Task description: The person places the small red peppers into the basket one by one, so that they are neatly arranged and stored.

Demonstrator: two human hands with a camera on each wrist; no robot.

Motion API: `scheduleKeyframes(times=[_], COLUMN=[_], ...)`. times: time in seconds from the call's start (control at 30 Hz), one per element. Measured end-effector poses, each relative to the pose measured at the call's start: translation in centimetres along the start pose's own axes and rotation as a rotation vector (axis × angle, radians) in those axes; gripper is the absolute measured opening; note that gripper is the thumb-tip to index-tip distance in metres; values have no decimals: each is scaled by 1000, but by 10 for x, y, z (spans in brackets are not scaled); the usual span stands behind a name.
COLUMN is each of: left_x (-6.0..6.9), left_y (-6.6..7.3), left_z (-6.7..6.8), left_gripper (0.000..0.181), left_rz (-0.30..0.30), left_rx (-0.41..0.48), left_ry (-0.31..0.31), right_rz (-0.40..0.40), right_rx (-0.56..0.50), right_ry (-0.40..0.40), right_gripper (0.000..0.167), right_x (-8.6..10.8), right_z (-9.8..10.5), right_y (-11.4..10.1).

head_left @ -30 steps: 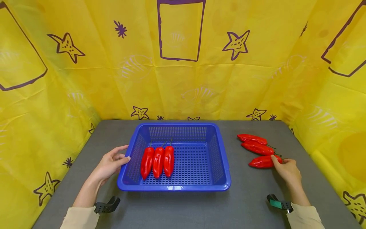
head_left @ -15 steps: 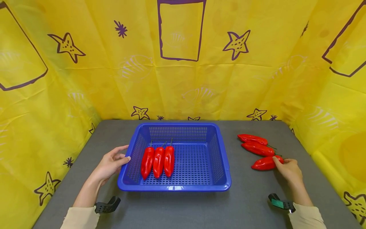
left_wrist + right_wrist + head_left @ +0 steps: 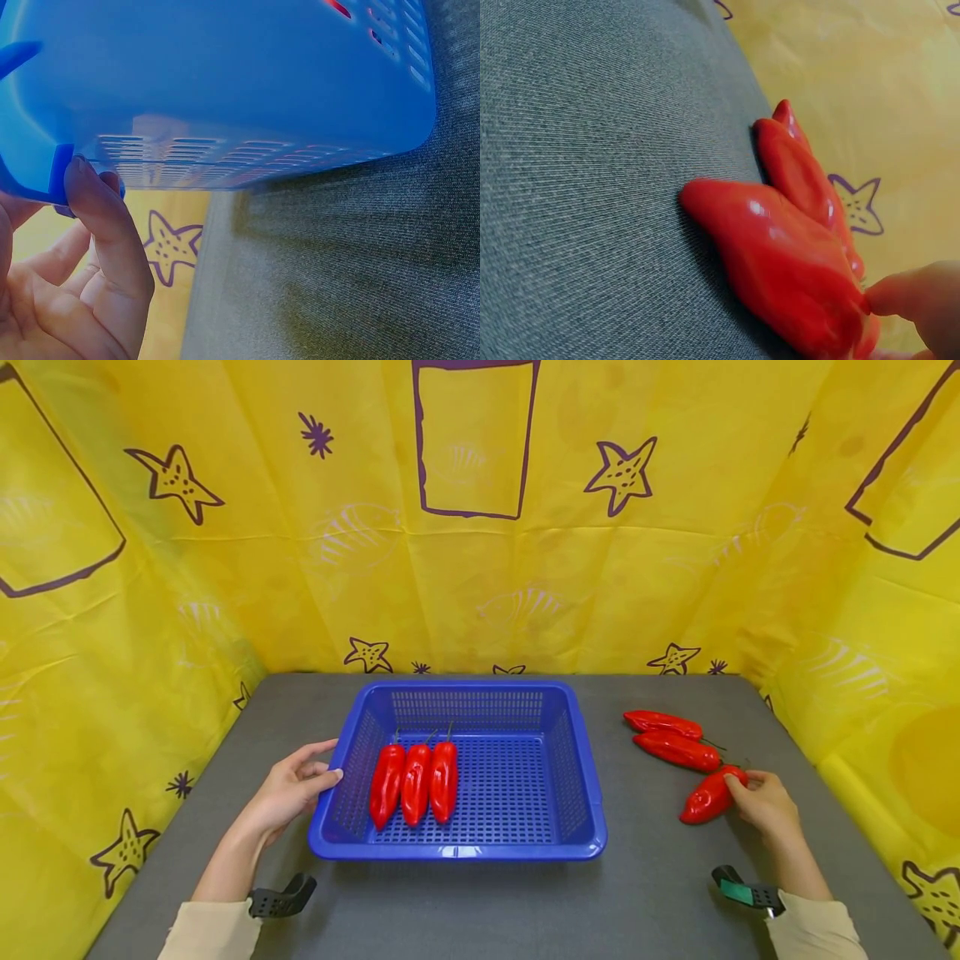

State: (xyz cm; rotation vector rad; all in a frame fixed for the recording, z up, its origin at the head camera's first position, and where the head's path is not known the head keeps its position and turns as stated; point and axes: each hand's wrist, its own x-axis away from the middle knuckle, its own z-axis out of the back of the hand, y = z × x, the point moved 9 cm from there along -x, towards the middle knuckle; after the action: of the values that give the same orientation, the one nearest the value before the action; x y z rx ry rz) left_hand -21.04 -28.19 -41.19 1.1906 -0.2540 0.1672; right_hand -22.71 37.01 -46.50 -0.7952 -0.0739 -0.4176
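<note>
A blue plastic basket [image 3: 517, 853] stands mid-table, and three red peppers lie side by side in its left half, the nearest to its middle being one pepper [image 3: 443, 783]. My left hand [image 3: 288, 789] grips the basket's left rim, thumb over the edge; in the left wrist view the fingers [image 3: 112, 232] curl at that rim. At the right, my right hand [image 3: 767, 806] pinches a red pepper [image 3: 708, 797] by its stem end. That pepper [image 3: 780, 255] slants with its tip toward me. Just behind it lie two more red peppers, a middle one [image 3: 675, 750] and a far one [image 3: 662, 723].
A dark grey cloth [image 3: 525, 910] covers the table. Yellow patterned curtain [image 3: 480, 585] closes off the back and both sides. Each wrist wears a dark strap with a mount, the left strap [image 3: 281, 900] and the right strap [image 3: 746, 893].
My right hand has drawn the nearest loose pepper slightly toward me and to the right, and its tip has swung nearer. The left hand and the basket have stayed in place.
</note>
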Motion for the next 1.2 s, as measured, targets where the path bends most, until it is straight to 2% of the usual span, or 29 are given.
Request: scheduleKeyframes(times=[0.2,0.4,0.53,0.77,1.2], left_x=[-1,-2,-1,0,1], left_y=[-1,-1,0,0,1], left_z=[0,0,0,1,0], left_gripper=[65,64,65,65,65], left_rz=[-6,-9,-12,-10,-8], left_rx=[13,12,5,1,0], left_ry=[-5,-6,-5,-3,2], right_rz=[26,35,17,-9,-22], right_rx=[48,73,35,-63,-81], right_ry=[-1,33,39,-25,-41], right_gripper=[61,59,65,79,80], right_x=[-1,0,3,4,3], right_z=[2,3,2,-6,-11], right_y=[-5,-6,-3,-1,-1])
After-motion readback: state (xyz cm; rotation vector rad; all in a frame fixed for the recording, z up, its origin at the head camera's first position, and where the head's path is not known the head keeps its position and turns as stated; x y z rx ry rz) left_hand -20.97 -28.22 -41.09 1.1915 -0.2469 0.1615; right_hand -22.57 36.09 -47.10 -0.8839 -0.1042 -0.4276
